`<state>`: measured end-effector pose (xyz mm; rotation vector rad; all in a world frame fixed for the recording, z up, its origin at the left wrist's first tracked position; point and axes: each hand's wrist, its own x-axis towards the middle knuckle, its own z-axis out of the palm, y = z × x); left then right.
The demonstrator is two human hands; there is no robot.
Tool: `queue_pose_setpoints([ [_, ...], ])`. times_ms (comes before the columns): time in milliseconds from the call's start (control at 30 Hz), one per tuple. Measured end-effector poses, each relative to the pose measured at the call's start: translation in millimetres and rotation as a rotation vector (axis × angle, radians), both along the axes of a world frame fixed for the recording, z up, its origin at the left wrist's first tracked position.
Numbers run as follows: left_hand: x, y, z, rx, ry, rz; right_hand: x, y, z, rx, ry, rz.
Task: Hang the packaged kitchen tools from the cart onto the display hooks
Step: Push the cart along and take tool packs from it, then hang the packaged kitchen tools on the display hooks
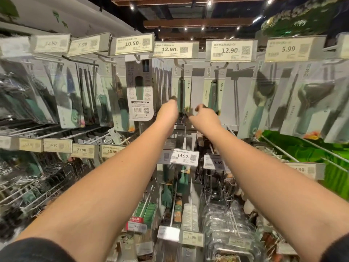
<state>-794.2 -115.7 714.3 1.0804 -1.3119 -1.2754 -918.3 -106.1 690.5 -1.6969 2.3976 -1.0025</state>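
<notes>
At the hook wall, head view: both arms reach forward and up to the middle column under the 12.90 price tag [175, 49].
Left hand [169, 110]: raised against the left edge of the green-handled packaged tool [182, 91]; the fingers are hidden behind the wrist, so I cannot tell whether they pinch the card or only steady it.
Right hand [204, 114]: fingers curled toward the lower part of the same pack, seemingly nipping its edge, though blur hides the contact.
Task's thing: the pack hangs upright below the display hook [178, 64], its top hole at or near the hook tip; whether it is threaded on is unclear.
Cart: not in view.
Risk, seating: if the hole is only on the tip, letting go would likely drop the pack onto the lower pegs.
Risk, neighbours: the reversed pack [140, 87] just to the left could be knocked askew by the left wrist.
Risk, placement: two tags read 12.90, so the pack could land on the wrong hook.
</notes>
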Motion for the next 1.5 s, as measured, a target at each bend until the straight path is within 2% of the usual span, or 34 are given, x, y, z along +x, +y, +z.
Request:
queue_pose_setpoints([
  [100,25.3,26.8,-10.3,-0.132,-0.091,-0.134,9.7,43.8,3.8,-0.046,0.001,0.023],
  [167,55.0,50.0,-21.4,-0.17,-0.126,-0.191,26.0,73.9,1.1,-0.034,0.068,0.057],
  [233,95.5,68.1,-34.0,-0.23,-0.144,-0.204,50.8,101.1,-4.5,-0.012,0.147,0.097],
  [367,201.9,99.7,-67.0,-0.282,-0.265,-0.093,122.7,141.0,-25.6,0.024,0.259,0.207],
  [567,362.4,142.1,-133.2,-0.188,-0.757,0.119,253.4,150.8,-92.6,0.199,0.298,0.455],
  [767,497.7,179.4,-227.0,0.063,-0.919,0.196,387.4,141.8,-173.0,0.371,0.303,0.724],
  [967,596.0,203.7,-307.1,0.337,-0.971,0.296,499.2,125.0,-258.2,0.492,0.192,0.94],
  [1233,709.6,167.2,-393.8,0.625,-0.856,0.403,635.1,64.0,-353.5,0.778,0.039,1.089],
  [1367,746.9,133.9,-425.3,0.788,-0.827,0.413,690.9,20.0,-391.9,0.887,0.02,1.132],
  [1500,788.5,105.0,-448.5,0.883,-0.756,0.432,738.5,-25.5,-426.6,0.985,0.094,1.155],
])
